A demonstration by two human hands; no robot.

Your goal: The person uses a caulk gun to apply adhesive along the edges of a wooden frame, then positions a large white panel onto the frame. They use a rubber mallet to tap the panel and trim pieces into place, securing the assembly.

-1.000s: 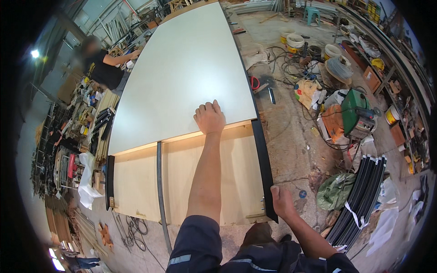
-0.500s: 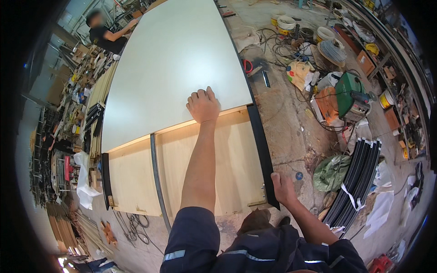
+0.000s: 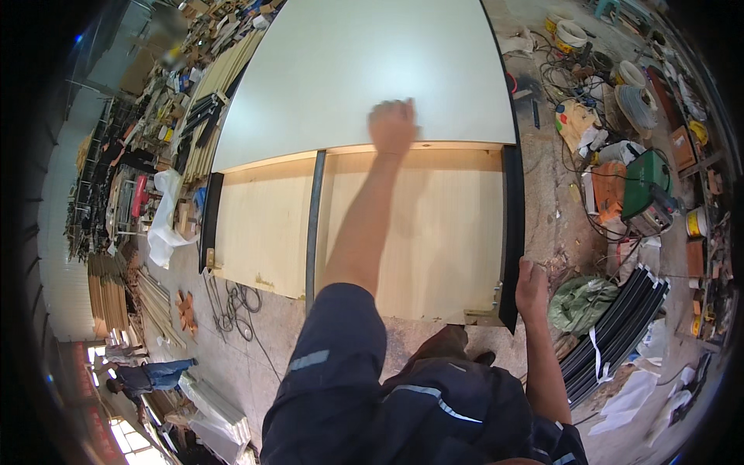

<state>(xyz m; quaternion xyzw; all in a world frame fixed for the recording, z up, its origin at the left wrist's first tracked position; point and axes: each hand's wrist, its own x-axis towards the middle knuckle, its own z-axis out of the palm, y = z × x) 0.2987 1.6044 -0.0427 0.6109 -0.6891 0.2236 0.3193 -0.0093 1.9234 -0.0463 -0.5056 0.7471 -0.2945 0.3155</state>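
Note:
A large white panel (image 3: 349, 85) lies over a frame with black side rails. Its near edge ends short of the frame's near end, where pale wooden boards (image 3: 434, 232) and a dark metal bar (image 3: 315, 217) are uncovered. My left hand (image 3: 393, 125), smeared by motion, is curled into a fist at the panel just beyond that edge. Nothing shows in it. Near the close right corner, my right hand (image 3: 532, 287) grips the outer side of the black side rail (image 3: 511, 225), thumb upward; its other fingers are mostly hidden.
A green machine (image 3: 647, 182) stands among cables and bags at the right. Nearer lies a bundle of black strips (image 3: 616, 333) beside a green sack (image 3: 583, 304). Loose cables (image 3: 242, 306) lie on the floor at left. A person (image 3: 147, 378) is at the lower left.
The view has turned, so the panel and frame sit farther right and higher. My left hand blurs at the panel; my right hand stays at the rail. A person at lower left has come into view.

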